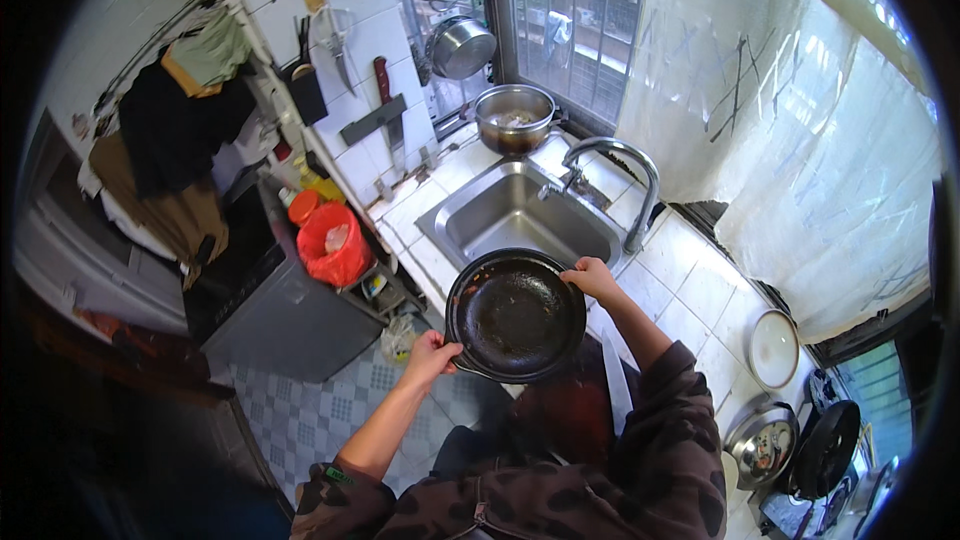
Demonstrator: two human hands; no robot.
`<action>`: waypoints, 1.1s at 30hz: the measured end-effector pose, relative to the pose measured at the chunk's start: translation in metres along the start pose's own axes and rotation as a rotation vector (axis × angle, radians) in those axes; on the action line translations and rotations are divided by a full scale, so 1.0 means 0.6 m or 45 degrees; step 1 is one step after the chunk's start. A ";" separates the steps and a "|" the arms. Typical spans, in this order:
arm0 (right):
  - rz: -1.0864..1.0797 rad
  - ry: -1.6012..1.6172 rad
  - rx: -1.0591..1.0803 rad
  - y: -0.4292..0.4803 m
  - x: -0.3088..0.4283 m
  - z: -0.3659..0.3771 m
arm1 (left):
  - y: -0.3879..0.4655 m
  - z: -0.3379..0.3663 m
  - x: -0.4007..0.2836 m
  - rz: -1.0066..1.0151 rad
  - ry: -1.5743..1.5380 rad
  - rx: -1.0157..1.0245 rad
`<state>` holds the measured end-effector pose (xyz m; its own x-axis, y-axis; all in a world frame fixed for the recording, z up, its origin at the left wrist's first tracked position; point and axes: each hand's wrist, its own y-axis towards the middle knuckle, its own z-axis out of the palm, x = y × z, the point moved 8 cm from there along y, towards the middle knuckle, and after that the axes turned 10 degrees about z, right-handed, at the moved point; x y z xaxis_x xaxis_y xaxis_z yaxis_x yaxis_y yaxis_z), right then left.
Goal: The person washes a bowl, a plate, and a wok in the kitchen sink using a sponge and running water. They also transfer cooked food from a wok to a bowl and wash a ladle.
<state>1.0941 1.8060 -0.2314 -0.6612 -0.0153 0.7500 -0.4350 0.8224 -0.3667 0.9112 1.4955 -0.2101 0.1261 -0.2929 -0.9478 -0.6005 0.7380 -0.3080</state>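
Both my hands hold a round black pan (517, 315) by opposite sides of its rim. My left hand (433, 354) grips the near left edge, with the thumb on top. At the far right edge is my right hand (591, 277), also with the thumb over the rim. Small orange food bits and a wet sheen show on the pan's dark inside. Just beyond the pan lies a stainless steel sink (517, 202), its near corner hidden behind the pan. A curved chrome faucet (646, 195) rises at the sink's right side.
A large knife (616, 382) lies on a dark red board (559, 420) under my right forearm. Behind the sink stands a steel pot (514, 124). A red-lined bin (334, 244) is to the left. At right are a plate (774, 349), a metal bowl (763, 442) and a black wok (826, 450).
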 end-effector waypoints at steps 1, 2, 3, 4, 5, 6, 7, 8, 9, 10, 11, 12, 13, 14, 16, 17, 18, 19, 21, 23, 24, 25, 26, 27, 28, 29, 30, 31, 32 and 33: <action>0.022 0.062 -0.018 0.023 0.012 -0.002 | 0.056 -0.009 -0.012 0.014 0.054 0.017; 0.052 0.122 -0.042 0.047 0.012 -0.003 | 0.113 -0.012 -0.019 0.025 0.105 0.044; 0.071 0.050 -0.188 0.074 0.005 -0.016 | 0.173 -0.007 -0.028 0.023 0.165 0.080; 0.142 0.100 -0.212 0.097 -0.011 -0.019 | 0.234 0.002 -0.035 0.023 0.227 0.119; 0.213 0.157 -0.239 0.117 -0.026 -0.019 | 0.298 0.013 -0.036 0.059 0.266 0.154; 0.286 0.224 -0.267 0.136 -0.043 -0.013 | 0.358 0.022 -0.031 0.056 0.268 0.248; 0.348 0.242 -0.295 0.161 -0.063 -0.006 | 0.416 0.033 -0.028 0.060 0.348 0.303; 0.417 0.218 -0.362 0.180 -0.088 -0.001 | 0.467 0.053 -0.029 0.063 0.428 0.375; 0.482 0.192 -0.426 0.199 -0.108 0.004 | 0.518 0.065 -0.009 0.054 0.482 0.462; 0.549 0.166 -0.488 0.213 -0.128 0.014 | 0.568 0.074 0.007 0.061 0.557 0.512; 0.639 0.169 -0.508 0.226 -0.140 0.030 | 0.617 0.085 0.024 0.070 0.622 0.554; 0.755 0.152 -0.453 0.237 -0.163 0.045 | 0.655 0.108 0.051 0.072 0.673 0.605; 0.805 0.079 -0.512 0.253 -0.174 0.047 | 0.698 0.126 0.076 0.116 0.773 0.657; 0.874 0.008 -0.553 0.258 -0.195 0.058 | 0.720 0.149 0.100 0.097 0.817 0.713; 1.001 -0.016 -0.556 0.268 -0.236 0.087 | 0.749 0.171 0.144 0.040 0.932 0.799; 1.062 -0.028 -0.537 0.276 -0.253 0.107 | 0.765 0.176 0.181 -0.045 0.978 0.851; 1.140 -0.036 -0.519 0.275 -0.267 0.120 | 0.771 0.185 0.198 -0.062 1.014 0.867; 1.217 -0.043 -0.484 0.272 -0.282 0.136 | 0.775 0.191 0.218 -0.101 1.068 0.916; 1.301 -0.060 -0.465 0.275 -0.293 0.152 | 0.792 0.205 0.257 -0.148 1.169 0.984; 1.356 -0.070 -0.465 0.276 -0.301 0.173 | 0.812 0.211 0.306 -0.202 1.289 1.043; 1.382 -0.061 -0.468 0.278 -0.306 0.179 | 0.816 0.214 0.324 -0.230 1.288 1.064; 1.405 -0.051 -0.468 0.281 -0.312 0.184 | 0.817 0.212 0.344 -0.260 1.288 1.083; 1.434 -0.041 -0.478 0.281 -0.320 0.185 | 0.817 0.216 0.358 -0.284 1.286 1.110; 1.437 -0.034 -0.468 0.285 -0.333 0.184 | 0.814 0.226 0.369 -0.296 1.338 1.192; 1.442 -0.014 -0.431 0.285 -0.349 0.187 | 0.808 0.227 0.381 -0.326 1.319 1.192; 1.446 0.002 -0.419 0.288 -0.346 0.187 | 0.809 0.220 0.397 -0.359 1.295 1.168; 1.455 0.020 -0.399 0.287 -0.340 0.191 | 0.804 0.217 0.401 -0.400 1.276 1.145; 1.418 0.006 -0.403 0.290 -0.334 0.181 | 0.800 0.220 0.405 -0.417 1.329 1.145; 1.381 -0.004 -0.393 0.294 -0.318 0.176 | 0.801 0.228 0.388 -0.218 1.428 1.168; 1.342 -0.014 -0.381 0.299 -0.293 0.168 | 0.800 0.241 0.370 -0.017 1.518 1.184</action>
<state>1.0706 1.8988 -0.4846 -0.6203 0.7730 0.1330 0.5171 0.5305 -0.6716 0.7650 1.8724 -0.5801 -0.8422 -0.2728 -0.4650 0.1515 0.7079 -0.6899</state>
